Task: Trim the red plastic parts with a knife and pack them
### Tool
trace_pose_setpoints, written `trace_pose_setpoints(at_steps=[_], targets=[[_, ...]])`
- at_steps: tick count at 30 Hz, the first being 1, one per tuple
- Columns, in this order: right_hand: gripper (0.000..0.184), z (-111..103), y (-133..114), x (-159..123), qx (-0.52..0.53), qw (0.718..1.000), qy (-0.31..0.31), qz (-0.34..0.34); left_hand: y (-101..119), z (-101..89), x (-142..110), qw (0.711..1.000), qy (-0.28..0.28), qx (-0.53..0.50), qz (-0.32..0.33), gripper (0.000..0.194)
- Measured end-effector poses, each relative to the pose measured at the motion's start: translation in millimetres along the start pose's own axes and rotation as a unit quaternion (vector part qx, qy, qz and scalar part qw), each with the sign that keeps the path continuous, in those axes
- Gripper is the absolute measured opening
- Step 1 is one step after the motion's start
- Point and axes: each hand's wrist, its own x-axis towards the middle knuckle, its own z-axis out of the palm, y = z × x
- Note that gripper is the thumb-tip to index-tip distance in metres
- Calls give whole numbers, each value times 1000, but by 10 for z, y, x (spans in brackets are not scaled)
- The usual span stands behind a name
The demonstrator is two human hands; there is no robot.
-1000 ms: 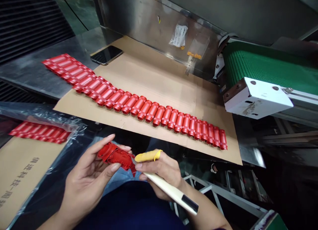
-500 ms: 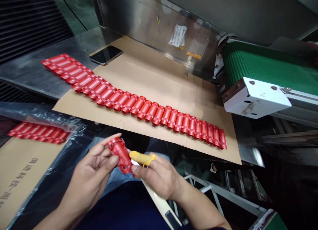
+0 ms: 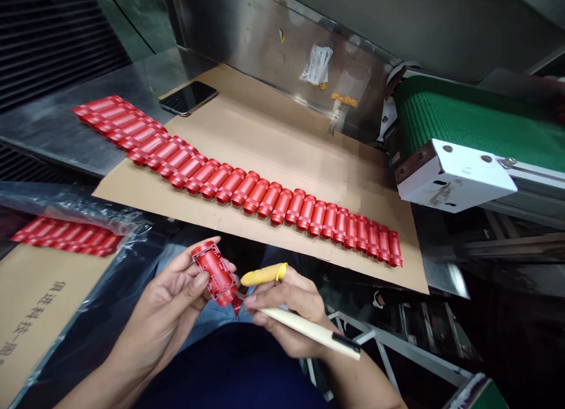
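My left hand (image 3: 165,315) grips a red plastic part (image 3: 215,273) between thumb and fingers, low in the middle of the view. My right hand (image 3: 285,306) is closed on a cream-handled knife (image 3: 309,329) whose tip touches the part's lower end. A yellow finger cot (image 3: 263,274) covers that hand's index finger. Beyond both hands, a long row of red parts (image 3: 247,188) lies side by side on a cardboard sheet (image 3: 273,132).
A phone (image 3: 188,97) lies at the cardboard's far left corner. A green conveyor belt (image 3: 468,120) with a white end bracket stands at the right. At the left, a plastic bag (image 3: 66,235) holds more red parts over a cardboard box (image 3: 30,315).
The red part has been turned in my left hand from lying flat to more upright. My right hand has swung the knife handle from pointing down back out to the right.
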Motion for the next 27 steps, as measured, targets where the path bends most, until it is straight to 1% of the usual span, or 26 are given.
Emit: trace_pose_setpoints(at_steps=[2,4,7,9,10,12,13,16,17,18,20,22,23,25,27], targets=[[16,12,-17,21,-23,999,27,-18,-4,-8,-3,1000,0,0,6,71],[20,39,-6,18,-36,998,37,-28,-7,-15,-5,1000,4,-6,7,72],[26,72,19,9,-52,996,34,-61,-10,-18,0,1000,5,-7,2,73],[27,69,16,5,-58,996,30,-63,-8,-12,6,1000,1,-5,-3,73],[25,58,8,2,-58,996,36,-53,-5,-8,8,1000,-2,-6,-4,73],[19,19,-16,-7,-53,997,61,-17,3,0,6,1000,-9,-8,-4,71],[19,-4,-26,-13,-48,996,73,5,5,3,4,1000,-12,-9,-5,70],[48,-57,-27,-33,-28,995,81,54,2,-7,-1,1000,-24,-5,-4,66],[53,-62,-14,-42,-17,994,79,67,-5,-19,1,1000,-31,1,-5,64],[53,-58,5,-52,-4,993,79,82,-13,-34,6,999,-39,8,-7,63],[42,-28,61,-79,28,988,79,133,-34,-70,23,998,-59,20,-16,63],[34,19,135,-111,90,971,71,209,-52,-91,40,997,-71,28,-17,64],[35,47,178,-127,135,957,63,250,-57,-88,43,997,-72,32,-15,65],[44,111,270,-153,223,922,46,312,-57,-42,33,997,-66,42,-6,66],[53,192,355,-173,280,897,25,342,-55,53,1,997,-58,57,3,66]])
